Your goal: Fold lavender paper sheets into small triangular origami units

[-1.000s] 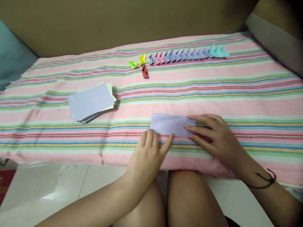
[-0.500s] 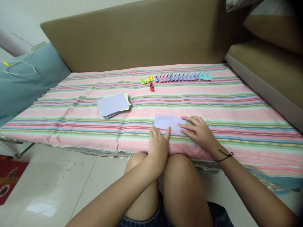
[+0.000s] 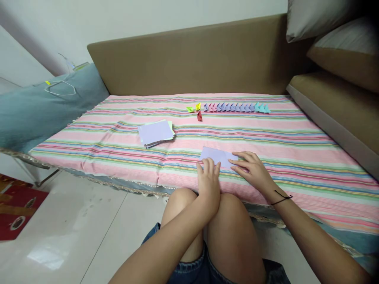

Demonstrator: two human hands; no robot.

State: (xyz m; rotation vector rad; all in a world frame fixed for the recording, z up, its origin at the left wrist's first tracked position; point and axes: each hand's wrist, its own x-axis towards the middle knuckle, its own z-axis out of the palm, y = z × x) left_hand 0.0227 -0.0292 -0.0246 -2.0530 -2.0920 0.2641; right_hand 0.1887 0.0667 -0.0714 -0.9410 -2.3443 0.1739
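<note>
**Viewpoint pulled back and up since the earlier frames; hands stay on the lilac sheet**

Head view. More of the backrest (image 3: 192, 59) and floor shows than a second ago. The paper and both hands keep their places on the striped seat cover (image 3: 296, 157).

Folded lilac sheet (image 3: 216, 155): lies flat near the front edge of the seat, about mid-width. Its long axis runs left to right, parallel to that edge.

Left hand (image 3: 209, 179): fingers straight and together, tips pressing the sheet's near edge from the front. Nothing is pinched or enclosed.

Right hand (image 3: 253, 169): fingers spread flat over the sheet's right end, which they hide. Palm is down, also not gripping. Both hands touch the sheet, the right covering more of it.

Around:
- A paper stack (image 3: 156, 133) lies well apart, left of the sheet and further back.
- A row of folded paper pieces (image 3: 233, 107) runs along the back edge, with a red piece (image 3: 199, 116) just in front of it.
- Nothing lies between the hands and the sheet.
</note>
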